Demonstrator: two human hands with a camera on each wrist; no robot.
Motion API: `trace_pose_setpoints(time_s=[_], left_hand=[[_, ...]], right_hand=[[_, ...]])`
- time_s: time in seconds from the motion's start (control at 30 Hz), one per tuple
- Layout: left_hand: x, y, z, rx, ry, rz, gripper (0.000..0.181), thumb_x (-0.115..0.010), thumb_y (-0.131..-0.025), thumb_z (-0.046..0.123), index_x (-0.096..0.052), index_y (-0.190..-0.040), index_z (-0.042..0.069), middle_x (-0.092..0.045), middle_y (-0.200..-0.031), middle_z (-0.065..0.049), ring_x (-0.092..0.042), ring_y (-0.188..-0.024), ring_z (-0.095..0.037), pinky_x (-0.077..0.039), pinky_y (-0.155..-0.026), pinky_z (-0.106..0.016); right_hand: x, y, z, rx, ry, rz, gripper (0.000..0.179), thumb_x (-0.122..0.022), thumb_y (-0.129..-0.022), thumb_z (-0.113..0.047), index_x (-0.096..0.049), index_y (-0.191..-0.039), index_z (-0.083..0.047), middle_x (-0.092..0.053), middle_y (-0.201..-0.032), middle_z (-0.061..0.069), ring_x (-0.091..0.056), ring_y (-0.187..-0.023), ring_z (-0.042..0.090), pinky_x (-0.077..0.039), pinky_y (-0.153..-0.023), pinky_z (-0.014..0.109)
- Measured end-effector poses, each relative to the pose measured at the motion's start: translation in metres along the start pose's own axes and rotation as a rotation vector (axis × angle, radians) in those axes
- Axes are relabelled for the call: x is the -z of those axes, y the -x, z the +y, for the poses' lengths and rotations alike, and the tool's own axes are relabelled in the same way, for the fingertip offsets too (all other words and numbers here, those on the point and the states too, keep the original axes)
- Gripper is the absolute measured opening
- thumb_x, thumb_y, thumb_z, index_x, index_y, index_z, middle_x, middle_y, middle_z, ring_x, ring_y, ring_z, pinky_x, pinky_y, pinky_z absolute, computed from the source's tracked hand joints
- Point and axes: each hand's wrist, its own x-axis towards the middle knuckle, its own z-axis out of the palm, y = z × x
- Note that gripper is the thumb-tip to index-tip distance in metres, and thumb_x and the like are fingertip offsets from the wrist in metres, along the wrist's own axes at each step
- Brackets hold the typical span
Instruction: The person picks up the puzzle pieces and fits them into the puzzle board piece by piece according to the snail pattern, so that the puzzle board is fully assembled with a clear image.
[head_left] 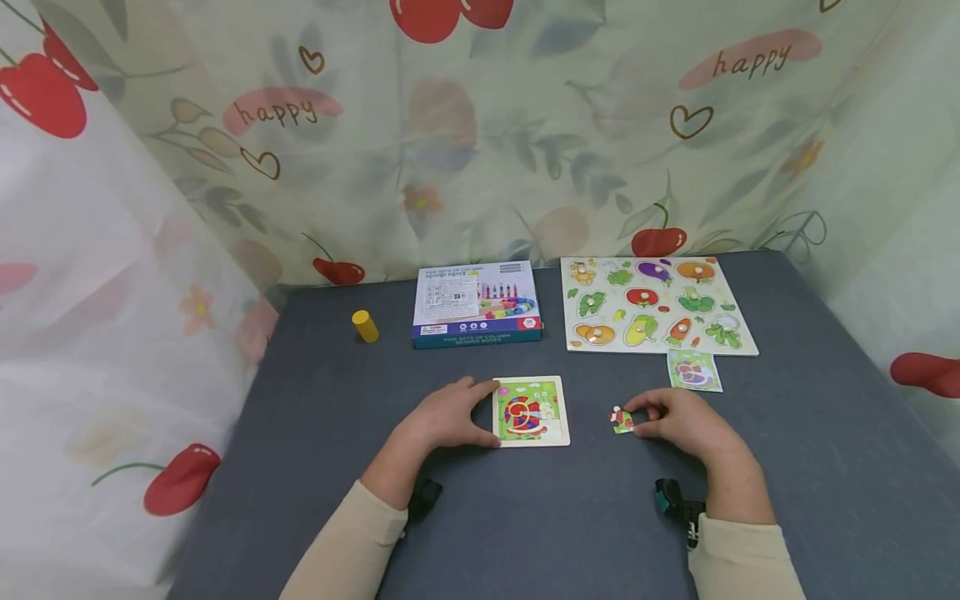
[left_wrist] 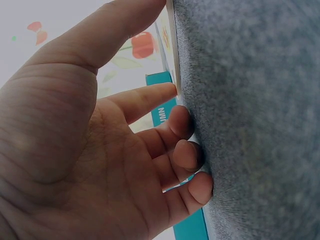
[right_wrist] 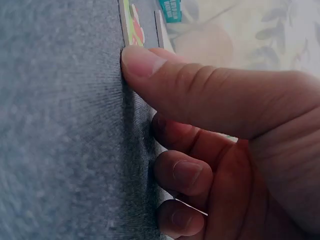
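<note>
A small wooden jigsaw board (head_left: 564,417) with a snail picture lies on the table. My left hand (head_left: 444,414) touches its left side, forefinger by the upper corner and thumb by the lower. In the left wrist view, that forefinger and thumb (left_wrist: 135,12) are extended against the board's edge. My right hand (head_left: 686,423) pinches a jigsaw piece (head_left: 622,420), green and red, between thumb and forefinger, low over the table to the right of the board. In the right wrist view, the piece (right_wrist: 131,25) stands out past the thumb tip, the other fingers curled beneath.
A picture card (head_left: 694,371) lies behind my right hand, by a vegetable peg puzzle (head_left: 660,304). Farther back are a boxed bead set (head_left: 477,304) and a yellow cylinder (head_left: 365,326). Patterned curtains (head_left: 480,133) hang around the grey table (head_left: 570,533).
</note>
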Motion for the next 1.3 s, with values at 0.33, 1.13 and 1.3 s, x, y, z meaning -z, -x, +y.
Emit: trace_pose_setpoints(time_s=[0.33, 1.13, 1.3], left_hand=[[0.000, 0.000, 0.001, 0.003, 0.003, 0.001, 0.093, -0.084, -0.079, 0.053, -0.044, -0.157, 0.025, -0.052, -0.142, -0.011, -0.051, -0.120, -0.028, -0.046, -0.103, -0.052], [-0.001, -0.002, -0.001, -0.012, -0.009, 0.004, 0.093, -0.084, -0.080, 0.055, -0.044, -0.157, 0.023, -0.054, -0.135, -0.010, -0.052, -0.113, -0.025, -0.046, -0.101, -0.049], [-0.001, -0.001, -0.001, -0.010, -0.009, 0.006, 0.093, -0.084, -0.079, 0.055, -0.044, -0.157, 0.023, -0.054, -0.134, -0.010, -0.052, -0.112, -0.025, -0.046, -0.100, -0.049]], right_hand=[[-0.001, 0.001, 0.001, 0.014, 0.011, 0.014, 0.027, -0.080, -0.090, -0.015, -0.074, -0.114, -0.003, -0.049, -0.079, 0.003, -0.047, -0.075, 0.020, -0.036, -0.067, 0.036], [0.016, 0.020, -0.034, 0.164, -0.176, 0.185, 0.028, -0.076, -0.093, -0.010, -0.070, -0.120, -0.001, -0.065, -0.095, 0.008, -0.050, -0.065, 0.016, -0.042, -0.057, 0.029], [0.014, 0.022, -0.043, 0.202, -0.228, 0.178, 0.029, -0.076, -0.093, -0.008, -0.069, -0.120, 0.000, -0.065, -0.094, 0.010, -0.048, -0.060, 0.015, -0.040, -0.053, 0.030]])
